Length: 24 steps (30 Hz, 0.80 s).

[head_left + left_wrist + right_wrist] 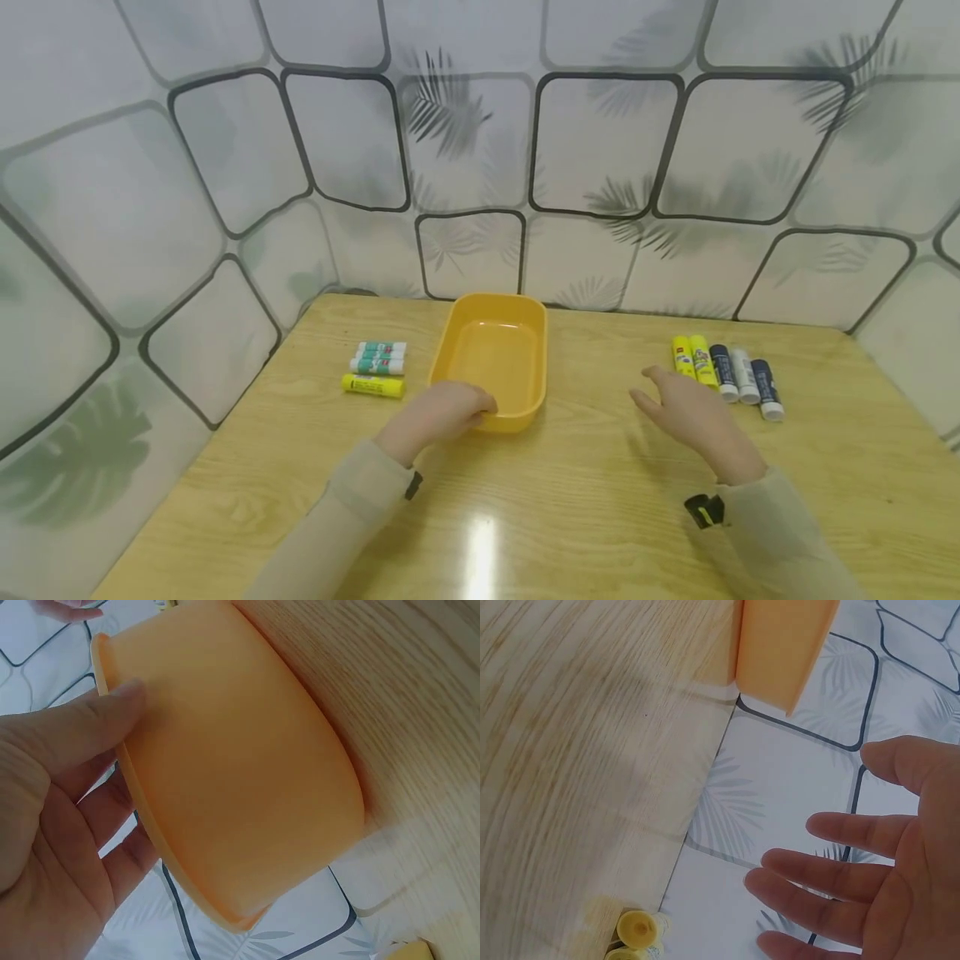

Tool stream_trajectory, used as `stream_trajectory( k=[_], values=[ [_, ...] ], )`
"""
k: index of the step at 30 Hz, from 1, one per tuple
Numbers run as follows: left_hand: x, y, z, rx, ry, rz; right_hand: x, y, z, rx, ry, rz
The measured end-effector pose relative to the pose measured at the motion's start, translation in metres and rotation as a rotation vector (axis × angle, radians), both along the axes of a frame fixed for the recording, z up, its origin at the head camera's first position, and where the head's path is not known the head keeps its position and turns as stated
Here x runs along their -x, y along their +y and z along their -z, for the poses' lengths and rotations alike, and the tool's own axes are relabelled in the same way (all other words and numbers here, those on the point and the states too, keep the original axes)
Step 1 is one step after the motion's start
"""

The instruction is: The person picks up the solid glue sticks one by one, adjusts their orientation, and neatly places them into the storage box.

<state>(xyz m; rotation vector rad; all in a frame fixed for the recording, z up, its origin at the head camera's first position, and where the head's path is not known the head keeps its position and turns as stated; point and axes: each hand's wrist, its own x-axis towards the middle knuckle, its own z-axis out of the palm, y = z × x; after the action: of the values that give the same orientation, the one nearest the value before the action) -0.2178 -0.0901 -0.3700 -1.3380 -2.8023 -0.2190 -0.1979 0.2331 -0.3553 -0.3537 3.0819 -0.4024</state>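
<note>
An orange-yellow plastic basin [501, 422] stands on the table with nothing inside it. My left hand [442, 408] pinches its near rim; in the left wrist view the thumb [124, 705] lies on the outer wall and the other fingers reach over the rim. My right hand [692, 417] hovers over the table with fingers spread, holding nothing. Just beyond it lies a row of glue sticks: two yellow ones [702, 363], two dark blue ones with white caps [767, 388] and a whitish one [745, 377] between them.
Left of the basin lie several small green-and-white glue sticks [377, 366] side by side, with a yellow glue stick [373, 385] in front of them. A patterned cloth [600, 150] rises behind the wooden table [570, 500] and along its left side.
</note>
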Motion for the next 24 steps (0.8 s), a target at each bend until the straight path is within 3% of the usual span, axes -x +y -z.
stream_trajectory(
  k=[12, 24],
  values=[
    [-0.0012, 0.0005, -0.0003, 0.048, -0.004, -0.050, 0.0019, -0.0005, 0.0010, 0.002, -0.009, 0.002],
    [0.0022, -0.0020, -0.0001, 0.089, 0.066, -0.004, 0.0033, 0.0009, 0.0010, 0.021, 0.001, 0.003]
  ],
)
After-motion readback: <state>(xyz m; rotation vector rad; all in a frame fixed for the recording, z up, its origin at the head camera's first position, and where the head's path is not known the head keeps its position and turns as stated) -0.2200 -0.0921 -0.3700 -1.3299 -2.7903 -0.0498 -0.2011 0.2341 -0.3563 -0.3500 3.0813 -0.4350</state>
